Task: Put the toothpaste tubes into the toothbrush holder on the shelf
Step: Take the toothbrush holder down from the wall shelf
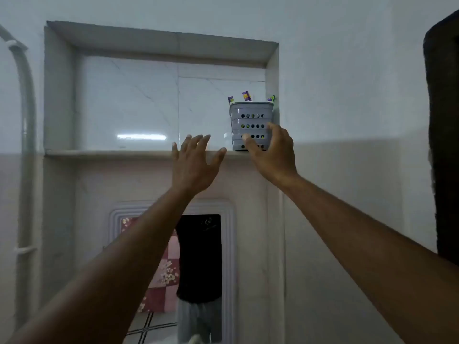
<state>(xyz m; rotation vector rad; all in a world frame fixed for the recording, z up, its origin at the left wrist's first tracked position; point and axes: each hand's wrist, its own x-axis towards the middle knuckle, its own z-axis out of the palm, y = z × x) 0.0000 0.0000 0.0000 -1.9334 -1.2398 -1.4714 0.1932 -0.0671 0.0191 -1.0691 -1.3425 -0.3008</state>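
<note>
Now you hold both arms up toward the shelf [109, 152] of the wall niche, and both hands are empty. Your left hand [192, 165] is raised in front of the shelf edge, a little to the left of the toothbrush holder [250, 120], and it does not touch the holder. Its fingers [196, 145] are spread apart and point upward, with the thumb out to the right. Your right hand [273, 155] is at the lower right part of the holder. Its fingers are apart and curved around the holder, the thumb lies against the front wall near the bottom, and the other fingertips reach the right side; whether they press on it firmly, you cannot tell from this view. The holder is a grey plastic basket with rows of round holes, and it stands upright at the far right end of the shelf, just beside the right wall of the niche. The toothpaste tubes [246, 96] are already inside it: purple and yellow ends stick out above the rim, and one more green and yellow end shows at the right corner. Below the shelf, a mirror [198, 256] hangs on the wall.
</note>
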